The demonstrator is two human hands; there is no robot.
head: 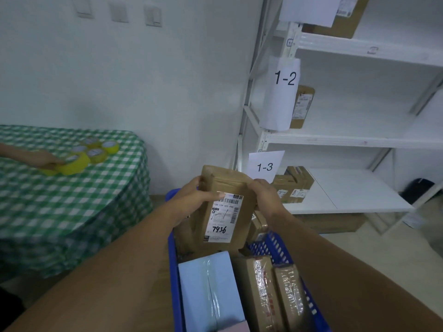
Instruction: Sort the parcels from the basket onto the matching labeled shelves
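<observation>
Parcel [227, 183], a brown pouch, is held upright over the blue basket [279, 250], its label [221, 219] marked 7456 facing the camera. The left hand [194, 200] grips its left edge and the right hand [266, 197] grips its right edge. Other parcels [261, 291] lie in the basket. The 1-3 sign [265, 167] hangs just behind.

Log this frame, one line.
hands: left hand and right hand grip brown parcel | where: above blue basket | shelved: no
</observation>
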